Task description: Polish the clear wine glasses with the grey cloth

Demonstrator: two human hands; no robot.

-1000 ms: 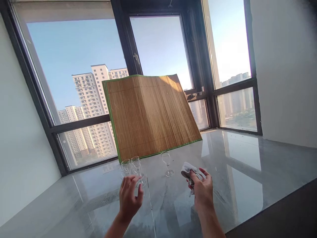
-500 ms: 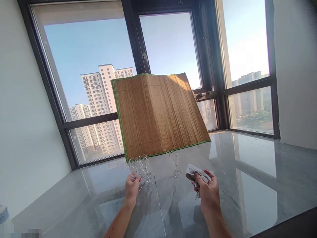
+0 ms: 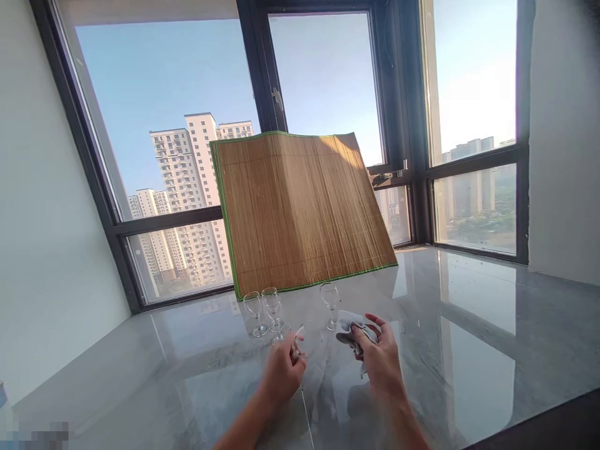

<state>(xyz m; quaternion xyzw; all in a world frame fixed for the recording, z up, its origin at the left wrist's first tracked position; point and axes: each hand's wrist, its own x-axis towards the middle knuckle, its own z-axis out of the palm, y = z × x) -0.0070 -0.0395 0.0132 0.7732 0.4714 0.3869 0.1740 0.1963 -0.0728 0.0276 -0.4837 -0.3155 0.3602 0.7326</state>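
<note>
My left hand (image 3: 284,369) is closed around a small clear stemmed glass (image 3: 300,331), tilted and partly hidden by the fingers. Just behind that hand, several similar stemmed glasses (image 3: 253,307) stand upright in a cluster on the grey glossy surface. Another stemmed glass (image 3: 330,299) stands alone to their right. My right hand (image 3: 380,350) grips a crumpled grey and white cloth (image 3: 345,331) between thumb and fingers, close to the lone glass.
A bamboo mat (image 3: 304,209) with green edging leans against the window frame behind the glasses. Dark-framed windows border the grey tiled surface (image 3: 225,375). A pale wall (image 3: 562,156) rises at the right.
My left hand has moved right, away from the clustered glasses, carrying a stemmed glass. My right hand has shifted left with the cloth, so the two hands are closer together.
</note>
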